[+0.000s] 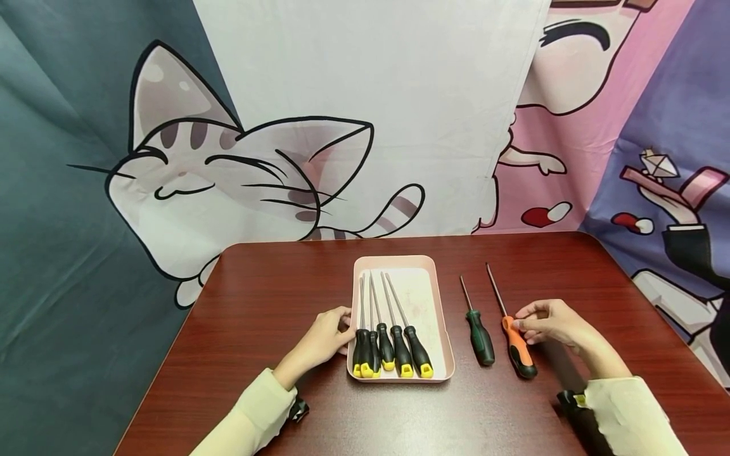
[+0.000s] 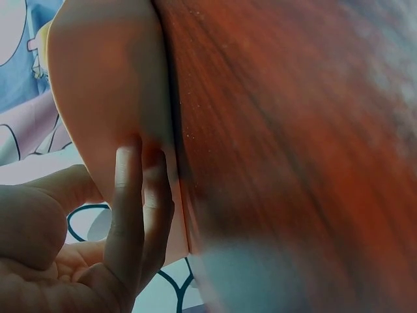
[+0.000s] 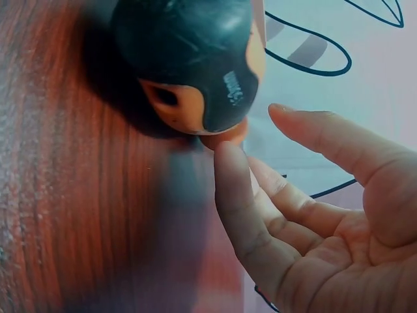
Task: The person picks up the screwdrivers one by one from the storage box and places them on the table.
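Note:
A pale pink tray holds several screwdrivers with black handles and yellow ends, shafts pointing away from me. At its left side is my left hand; in the left wrist view two fingers lie against the outer wall and the thumb reaches the rim. To the right of the tray, an orange and black screwdriver lies on the table. My right hand is beside its handle, fingertips right at the orange part. In the right wrist view the thumb stands apart from the handle.
Between the tray and the orange screwdriver lies a dark green screwdriver. Everything stands on a reddish-brown wooden table. Behind its far edge hangs a cloth printed with cartoon figures.

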Motion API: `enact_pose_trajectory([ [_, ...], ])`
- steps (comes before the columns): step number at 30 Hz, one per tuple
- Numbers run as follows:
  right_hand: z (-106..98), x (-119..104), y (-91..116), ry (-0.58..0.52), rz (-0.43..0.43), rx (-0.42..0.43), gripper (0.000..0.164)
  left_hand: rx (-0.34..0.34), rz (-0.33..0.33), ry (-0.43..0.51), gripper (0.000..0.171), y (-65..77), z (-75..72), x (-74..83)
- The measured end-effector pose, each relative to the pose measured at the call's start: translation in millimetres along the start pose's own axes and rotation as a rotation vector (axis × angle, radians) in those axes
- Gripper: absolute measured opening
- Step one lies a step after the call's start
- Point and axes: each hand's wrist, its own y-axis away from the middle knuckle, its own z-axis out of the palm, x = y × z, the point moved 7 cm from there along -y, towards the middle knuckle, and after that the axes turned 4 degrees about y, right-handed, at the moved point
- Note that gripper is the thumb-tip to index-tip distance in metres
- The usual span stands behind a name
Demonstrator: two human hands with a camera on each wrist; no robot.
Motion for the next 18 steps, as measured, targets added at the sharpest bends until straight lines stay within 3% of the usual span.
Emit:
enact_pose_trajectory([
  [18,4,-26,1,0.029,-0.061,0.027,0.04,0.003,0.008,0.006,0.032,-0.4,-0.1,0.7],
])
